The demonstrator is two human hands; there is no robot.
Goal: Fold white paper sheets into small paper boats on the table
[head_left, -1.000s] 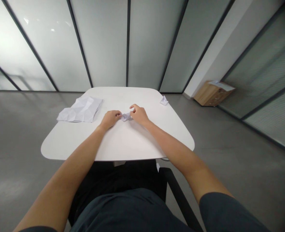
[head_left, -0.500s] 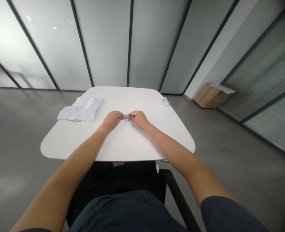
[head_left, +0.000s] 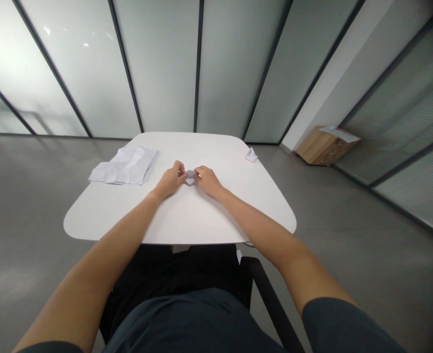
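A small folded piece of white paper [head_left: 190,177] lies in the middle of the white table [head_left: 187,215]. My left hand [head_left: 170,179] pinches its left side with the fingers curled. On the paper's right side my right hand [head_left: 207,179] pinches it too, fingers closed. Both hands rest on the table top and hide most of the paper.
A stack of crumpled white sheets [head_left: 124,165] lies at the table's far left. A small folded paper shape [head_left: 251,155] sits near the far right edge. A black chair arm [head_left: 268,294] is below the table. A wooden cabinet [head_left: 321,145] stands by the glass wall on the right.
My two hands have drawn closer together on the small paper, and the right hand's fingers have gone from raised to pinching. The paper between them looks smaller and more folded.
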